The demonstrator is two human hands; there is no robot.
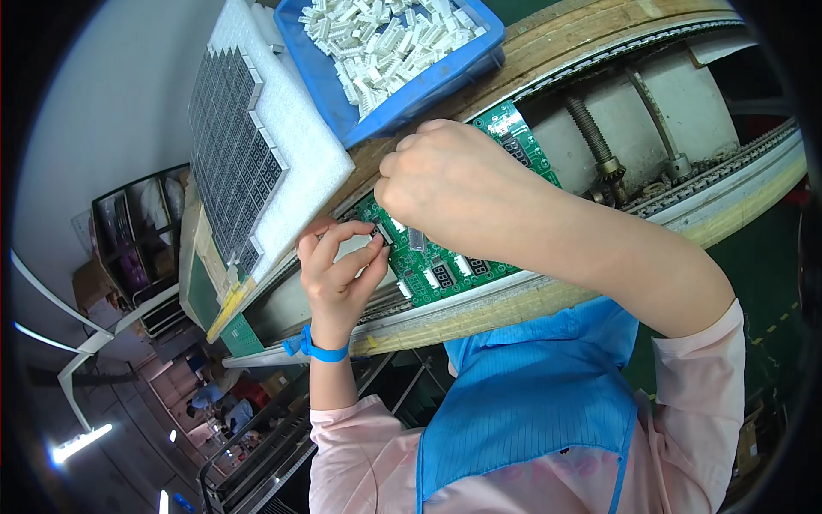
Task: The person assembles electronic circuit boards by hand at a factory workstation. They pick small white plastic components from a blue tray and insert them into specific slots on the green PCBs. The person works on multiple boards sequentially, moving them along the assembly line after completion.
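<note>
A green circuit board (pixel 419 278) lies across the conveyor rails in front of me, with small black digit displays (pixel 442 275) and white connectors (pixel 405 289) on it. At its left end, my left hand (pixel 332 267) pinches a small digit display (pixel 382 235) between thumb and forefinger, touching or just above the board. A blue band (pixel 324 345) circles that wrist. My right hand (pixel 441 180) is curled over the far middle of the board. Its fingertips are turned under and hidden, so whatever they hold cannot be seen.
Beyond the board stands a blue bin (pixel 402 110) heaped with white connectors. To its left, a white foam slab (pixel 312 171) carries rows of digit displays (pixel 235 154). Conveyor chain (pixel 715 158) and a threaded rod (pixel 589 128) run at the right. Another green board (pixel 241 337) sits farther left.
</note>
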